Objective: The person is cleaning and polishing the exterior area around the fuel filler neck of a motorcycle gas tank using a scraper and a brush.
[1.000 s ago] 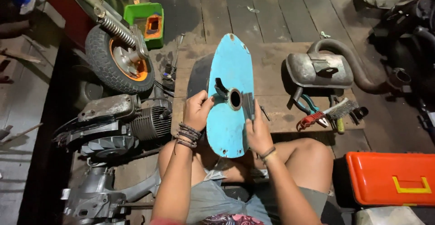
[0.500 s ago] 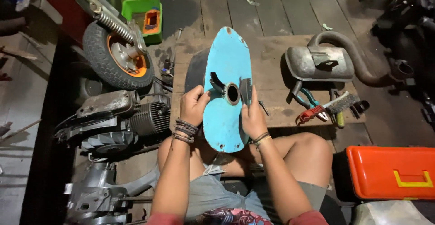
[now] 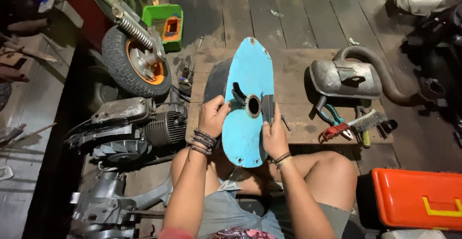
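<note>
Blue scooter side cover (image 3: 245, 123) held upright over a wooden board (image 3: 298, 68), lower end between the knees.
Left hand (image 3: 212, 116) grips its left edge; right hand (image 3: 273, 135) closes on a small part by the centre hole, judged mid-fitting; aligning comes next.

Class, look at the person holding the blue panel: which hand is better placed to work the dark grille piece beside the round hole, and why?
The right hand, probably. Its fingers already rest on the dark grille piece beside the round hole, while the left hand grips the opposite edge of the blue panel, steadying it.
</note>
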